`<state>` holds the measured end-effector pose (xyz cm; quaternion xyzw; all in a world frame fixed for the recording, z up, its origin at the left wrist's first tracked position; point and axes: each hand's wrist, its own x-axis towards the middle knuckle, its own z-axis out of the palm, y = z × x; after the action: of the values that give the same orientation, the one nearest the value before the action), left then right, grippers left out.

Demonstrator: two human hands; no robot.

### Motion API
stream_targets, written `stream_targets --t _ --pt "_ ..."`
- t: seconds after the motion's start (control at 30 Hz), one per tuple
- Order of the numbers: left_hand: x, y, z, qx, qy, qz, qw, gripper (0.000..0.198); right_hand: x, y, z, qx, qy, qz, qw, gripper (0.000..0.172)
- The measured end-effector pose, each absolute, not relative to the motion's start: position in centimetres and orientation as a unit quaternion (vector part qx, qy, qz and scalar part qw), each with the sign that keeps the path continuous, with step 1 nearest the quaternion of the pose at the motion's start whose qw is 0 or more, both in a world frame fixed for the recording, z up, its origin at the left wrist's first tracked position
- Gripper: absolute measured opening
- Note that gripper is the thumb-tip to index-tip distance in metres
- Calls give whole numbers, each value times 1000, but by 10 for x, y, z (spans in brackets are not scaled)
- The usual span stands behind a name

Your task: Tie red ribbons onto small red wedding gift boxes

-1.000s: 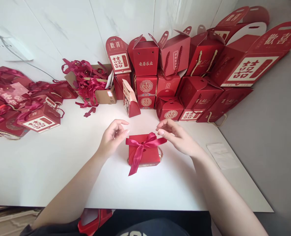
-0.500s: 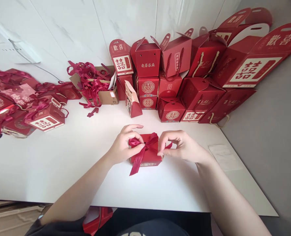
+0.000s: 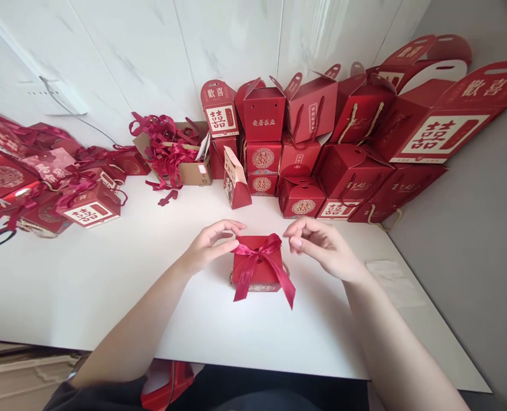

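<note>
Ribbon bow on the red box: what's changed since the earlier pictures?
The right tail, which stuck out sideways, now slants down past the front of the box. The right hand has let go; the left hand has eased outward from the knot, contact unclear. The box and left tail stayed put.

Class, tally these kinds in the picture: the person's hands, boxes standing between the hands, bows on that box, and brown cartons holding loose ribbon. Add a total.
Hands: 2 (left hand, right hand)
Red box between them: 1
Ribbon bow on it: 1
Brown carton of ribbon: 1
Total: 5
</note>
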<state>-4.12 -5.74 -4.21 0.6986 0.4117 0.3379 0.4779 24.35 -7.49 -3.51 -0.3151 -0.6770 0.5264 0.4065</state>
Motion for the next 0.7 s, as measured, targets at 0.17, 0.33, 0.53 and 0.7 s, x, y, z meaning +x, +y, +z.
stream_targets --t 0.17,0.33,0.53,0.7 --pt "-68 -57 -26 753 411 309 411 42 233 -62 -55 -397 -713 402 416 20" --pt "-48 -83 -30 804 413 167 393 130 228 -57 -72 -447 -707 377 398 23" --pt "-44 -72 -55 776 399 195 448 133 233 -53 -83 -484 -688 361 402 25" --pt "-136 -51 -19 722 537 257 353 108 235 -51 -87 -496 -679 368 397 28"
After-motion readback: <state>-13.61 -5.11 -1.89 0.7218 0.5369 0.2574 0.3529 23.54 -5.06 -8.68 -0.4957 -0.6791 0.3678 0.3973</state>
